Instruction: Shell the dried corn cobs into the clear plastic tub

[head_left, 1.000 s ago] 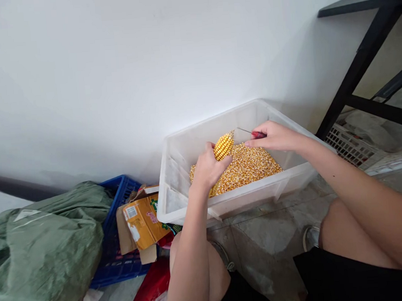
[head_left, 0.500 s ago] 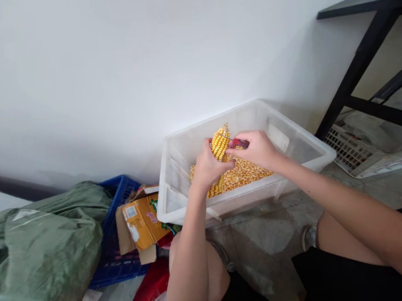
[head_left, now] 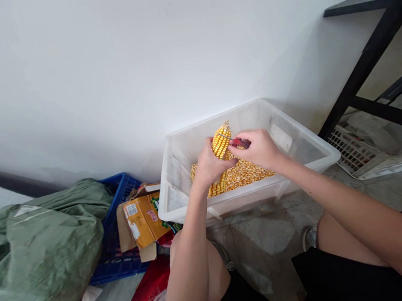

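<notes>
My left hand (head_left: pixel 209 163) is wrapped round a yellow corn cob (head_left: pixel 220 141), its pale tip pointing up. My right hand (head_left: pixel 258 147) grips the dark red handle of a screwdriver (head_left: pixel 241 142), whose thin metal shaft lies against the kernels near the cob's upper part. Both hands are over a translucent plastic bin (head_left: pixel 313 162). Loose corn kernels (head_left: pixel 250 174) cover its bottom, and another corn cob (head_left: pixel 218 187) lies among them below my left hand. The screwdriver's very tip is too small to make out.
Left of the bin, a blue crate (head_left: pixel 121 265) holds flattened cardboard (head_left: pixel 146 219), with a green sack (head_left: pixel 51 241) beside it. A red bag (head_left: pixel 149 289) lies near my left leg. At right stand a black-framed table (head_left: pixel 358 71) and a white basket (head_left: pixel 357 152).
The view has shifted slightly. Both hands keep their grips, and the screwdriver shaft still rests on the cob, with only a small change in the angle of the cob and tool.
</notes>
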Demonstrator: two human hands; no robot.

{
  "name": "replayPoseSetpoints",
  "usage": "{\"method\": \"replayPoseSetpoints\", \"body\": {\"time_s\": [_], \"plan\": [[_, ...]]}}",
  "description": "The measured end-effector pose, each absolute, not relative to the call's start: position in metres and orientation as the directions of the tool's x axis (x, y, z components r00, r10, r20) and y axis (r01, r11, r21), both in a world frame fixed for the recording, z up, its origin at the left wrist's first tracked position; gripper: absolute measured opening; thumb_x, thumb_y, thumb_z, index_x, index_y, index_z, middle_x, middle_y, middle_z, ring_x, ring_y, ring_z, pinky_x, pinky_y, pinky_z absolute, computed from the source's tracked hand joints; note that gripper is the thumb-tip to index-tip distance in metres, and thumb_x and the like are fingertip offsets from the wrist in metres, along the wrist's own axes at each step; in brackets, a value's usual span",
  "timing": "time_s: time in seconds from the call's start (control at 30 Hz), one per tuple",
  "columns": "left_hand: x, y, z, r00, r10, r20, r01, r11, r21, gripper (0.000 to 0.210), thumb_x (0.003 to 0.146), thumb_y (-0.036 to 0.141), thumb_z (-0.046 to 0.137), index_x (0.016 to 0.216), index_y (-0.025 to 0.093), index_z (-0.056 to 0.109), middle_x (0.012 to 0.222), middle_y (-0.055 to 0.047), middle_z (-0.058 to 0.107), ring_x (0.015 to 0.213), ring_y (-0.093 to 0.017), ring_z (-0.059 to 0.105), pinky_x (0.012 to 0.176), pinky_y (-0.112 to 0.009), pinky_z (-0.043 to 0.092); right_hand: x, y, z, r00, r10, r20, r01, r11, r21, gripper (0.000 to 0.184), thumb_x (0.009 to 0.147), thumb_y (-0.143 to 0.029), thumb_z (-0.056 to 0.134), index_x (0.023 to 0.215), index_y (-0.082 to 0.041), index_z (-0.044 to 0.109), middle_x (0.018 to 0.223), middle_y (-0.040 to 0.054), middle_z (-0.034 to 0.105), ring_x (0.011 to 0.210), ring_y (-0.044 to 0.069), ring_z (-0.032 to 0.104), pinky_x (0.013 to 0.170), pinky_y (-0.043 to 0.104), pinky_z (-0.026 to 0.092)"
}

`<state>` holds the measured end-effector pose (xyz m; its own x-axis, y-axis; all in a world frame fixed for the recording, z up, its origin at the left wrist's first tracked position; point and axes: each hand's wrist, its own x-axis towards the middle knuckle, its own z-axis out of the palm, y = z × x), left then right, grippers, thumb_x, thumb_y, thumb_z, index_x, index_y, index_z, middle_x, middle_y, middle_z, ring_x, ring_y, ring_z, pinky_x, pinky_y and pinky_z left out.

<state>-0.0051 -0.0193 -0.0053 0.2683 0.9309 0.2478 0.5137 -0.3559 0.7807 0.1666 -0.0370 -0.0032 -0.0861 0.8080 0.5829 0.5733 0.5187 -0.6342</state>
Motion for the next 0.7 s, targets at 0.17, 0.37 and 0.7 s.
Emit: {"method": "replayPoseSetpoints", "body": {"time_s": [0.17, 0.37, 0.7], "plan": [[-0.007, -0.016, -0.007, 0.225, 0.943, 0.247, 0.486, -0.328, 0.81, 0.064, 0.059, 0.034, 0.081, 0.112, 0.019, 0.05, 0.097, -0.003, 0.062, 0.086, -0.02, 0.059, 0.076, -0.032, 0.046, 0.169, -0.035, -0.002, -0.012, 0.832, 0.555, 0.506, 0.484, -0.714, 0.007, 0.073, -0.023, 0.063, 0.075, -0.016, 0.066, 0.066, 0.0008, 0.062, 0.059, 0.013, 0.05, 0.058, 0.028, 0.037], [-0.01, -0.014, -0.006, 0.138, 0.962, 0.234, 0.327, -0.267, 0.906, 0.07, 0.055, 0.033, 0.087, 0.113, 0.017, 0.052, 0.099, -0.004, 0.062, 0.091, -0.022, 0.059, 0.08, -0.034, 0.047, 0.191, -0.025, 0.001, 0.045, 0.866, 0.499, 0.541, 0.399, -0.741, 0.016, 0.069, -0.019, 0.063, 0.082, -0.016, 0.072, 0.068, -0.0002, 0.062, 0.059, 0.012, 0.048, 0.059, 0.028, 0.036], [-0.011, -0.012, -0.006, 0.182, 0.973, 0.143, 0.191, -0.178, 0.965, 0.054, 0.055, 0.013, 0.076, 0.106, 0.016, 0.059, 0.088, -0.002, 0.064, 0.077, -0.018, 0.06, 0.071, -0.029, 0.047, 0.194, -0.032, 0.017, -0.133, 0.916, 0.378, 0.445, 0.396, -0.803, 0.036, 0.091, -0.05, 0.055, 0.081, -0.018, 0.068, 0.059, -0.0023, 0.048, 0.056, 0.012, 0.041, 0.055, 0.029, 0.028]]}}
